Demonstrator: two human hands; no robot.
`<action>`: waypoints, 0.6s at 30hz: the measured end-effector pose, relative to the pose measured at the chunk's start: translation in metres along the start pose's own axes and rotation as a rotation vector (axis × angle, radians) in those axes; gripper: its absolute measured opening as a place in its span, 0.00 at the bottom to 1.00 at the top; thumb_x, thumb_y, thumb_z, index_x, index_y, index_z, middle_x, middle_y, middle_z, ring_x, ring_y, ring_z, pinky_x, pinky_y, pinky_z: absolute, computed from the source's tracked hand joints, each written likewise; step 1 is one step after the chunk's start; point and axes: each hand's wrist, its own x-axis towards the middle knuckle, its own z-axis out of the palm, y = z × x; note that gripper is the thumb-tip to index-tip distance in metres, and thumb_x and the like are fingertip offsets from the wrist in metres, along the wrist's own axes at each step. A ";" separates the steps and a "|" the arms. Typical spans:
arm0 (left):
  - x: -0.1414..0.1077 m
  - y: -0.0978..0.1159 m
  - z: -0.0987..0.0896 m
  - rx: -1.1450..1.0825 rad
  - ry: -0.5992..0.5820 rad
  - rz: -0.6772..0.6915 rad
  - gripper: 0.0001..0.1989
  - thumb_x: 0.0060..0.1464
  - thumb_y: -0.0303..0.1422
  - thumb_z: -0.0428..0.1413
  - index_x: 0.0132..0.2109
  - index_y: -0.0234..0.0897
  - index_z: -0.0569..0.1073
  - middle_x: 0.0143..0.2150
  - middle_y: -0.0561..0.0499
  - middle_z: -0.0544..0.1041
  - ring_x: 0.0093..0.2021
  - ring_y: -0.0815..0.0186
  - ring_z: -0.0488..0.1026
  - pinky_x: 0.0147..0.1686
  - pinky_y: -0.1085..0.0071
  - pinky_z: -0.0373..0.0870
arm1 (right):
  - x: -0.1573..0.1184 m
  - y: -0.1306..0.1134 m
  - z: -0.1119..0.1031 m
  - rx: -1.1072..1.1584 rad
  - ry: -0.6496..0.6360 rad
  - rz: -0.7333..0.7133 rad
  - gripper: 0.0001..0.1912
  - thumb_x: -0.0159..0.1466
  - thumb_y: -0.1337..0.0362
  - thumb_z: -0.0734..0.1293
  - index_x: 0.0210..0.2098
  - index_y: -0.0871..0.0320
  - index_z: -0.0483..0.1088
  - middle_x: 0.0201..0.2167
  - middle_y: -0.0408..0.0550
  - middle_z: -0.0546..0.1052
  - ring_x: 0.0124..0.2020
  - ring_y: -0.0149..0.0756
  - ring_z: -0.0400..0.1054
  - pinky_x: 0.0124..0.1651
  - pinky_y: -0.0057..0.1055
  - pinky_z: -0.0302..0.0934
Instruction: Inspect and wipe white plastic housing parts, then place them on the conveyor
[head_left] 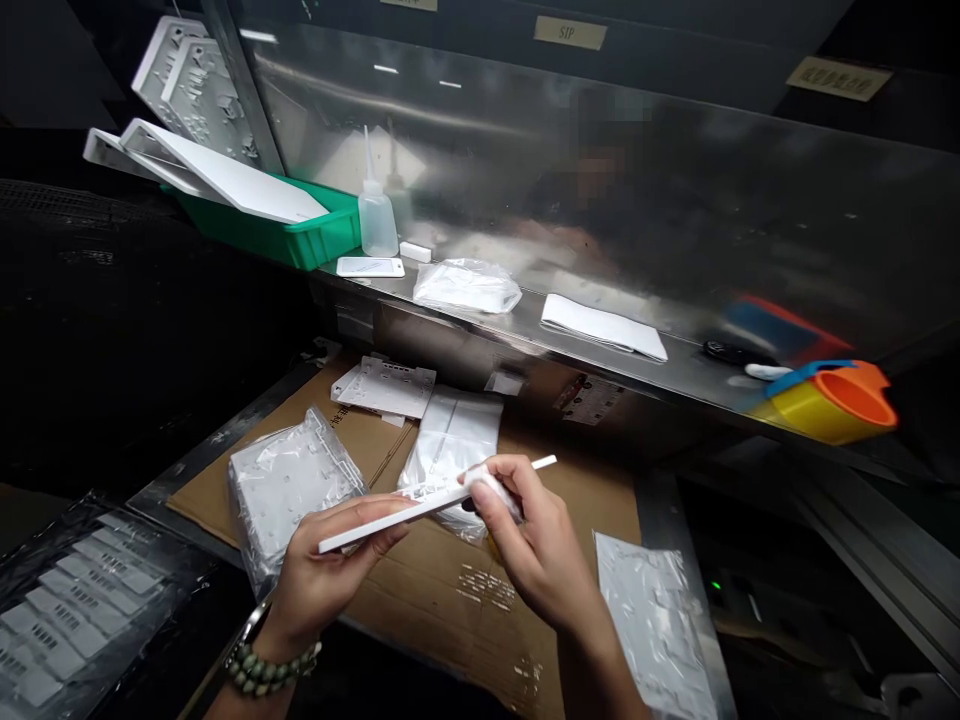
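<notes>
A thin white plastic panel (427, 504) is held slanted above the cardboard, its long edge toward me. My left hand (337, 560) grips its left end, thumb below and fingers above. My right hand (536, 540) pinches a small white cloth or pad (491, 485) against the panel's right part. Behind the panel lies a stack of clear plastic bags (457, 430). To the left of it, a bagged white part (292, 490) rests on the cardboard (420, 600), and another white part (386, 387) lies farther back.
On the metal shelf stand a green bin (315, 240) with white panels, a squeeze bottle (377, 220), a folded white cloth (604, 325) and a yellow-orange roll-like object (832, 400). Bagged parts (652, 630) lie at right; labelled bags (75, 600) at left.
</notes>
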 end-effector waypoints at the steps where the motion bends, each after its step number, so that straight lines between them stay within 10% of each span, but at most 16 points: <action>1: 0.001 -0.002 0.000 -0.025 0.016 -0.023 0.12 0.57 0.30 0.67 0.48 0.50 0.83 0.46 0.54 0.86 0.53 0.60 0.81 0.59 0.65 0.75 | -0.001 0.001 0.005 -0.009 0.007 -0.021 0.09 0.72 0.57 0.64 0.45 0.54 0.71 0.37 0.45 0.79 0.34 0.34 0.74 0.39 0.30 0.68; 4: 0.008 -0.007 0.003 -0.351 0.244 -0.263 0.30 0.51 0.52 0.68 0.60 0.55 0.76 0.68 0.53 0.73 0.72 0.55 0.61 0.69 0.60 0.63 | -0.003 0.012 0.017 0.071 0.208 -0.104 0.07 0.72 0.59 0.65 0.45 0.54 0.71 0.37 0.45 0.81 0.34 0.34 0.74 0.40 0.31 0.69; 7: 0.022 -0.008 0.006 -0.829 0.293 -0.646 0.44 0.53 0.70 0.47 0.66 0.48 0.71 0.74 0.48 0.63 0.74 0.48 0.55 0.65 0.53 0.68 | -0.008 0.026 0.027 0.117 0.352 -0.158 0.06 0.71 0.61 0.65 0.47 0.52 0.71 0.41 0.46 0.83 0.34 0.34 0.76 0.37 0.30 0.68; 12: 0.047 -0.001 0.003 -1.064 0.316 -1.055 0.25 0.61 0.45 0.56 0.55 0.28 0.77 0.53 0.33 0.82 0.60 0.39 0.75 0.58 0.43 0.75 | -0.015 0.039 0.028 0.047 0.125 -0.178 0.07 0.71 0.64 0.65 0.48 0.51 0.73 0.42 0.46 0.83 0.33 0.33 0.76 0.35 0.28 0.68; 18: 0.053 0.018 0.011 -1.064 0.465 -0.901 0.29 0.61 0.32 0.57 0.68 0.39 0.66 0.58 0.43 0.81 0.55 0.47 0.80 0.58 0.47 0.77 | -0.014 0.007 0.040 -0.105 0.050 -0.286 0.09 0.68 0.67 0.69 0.47 0.51 0.77 0.45 0.48 0.80 0.46 0.38 0.76 0.48 0.32 0.71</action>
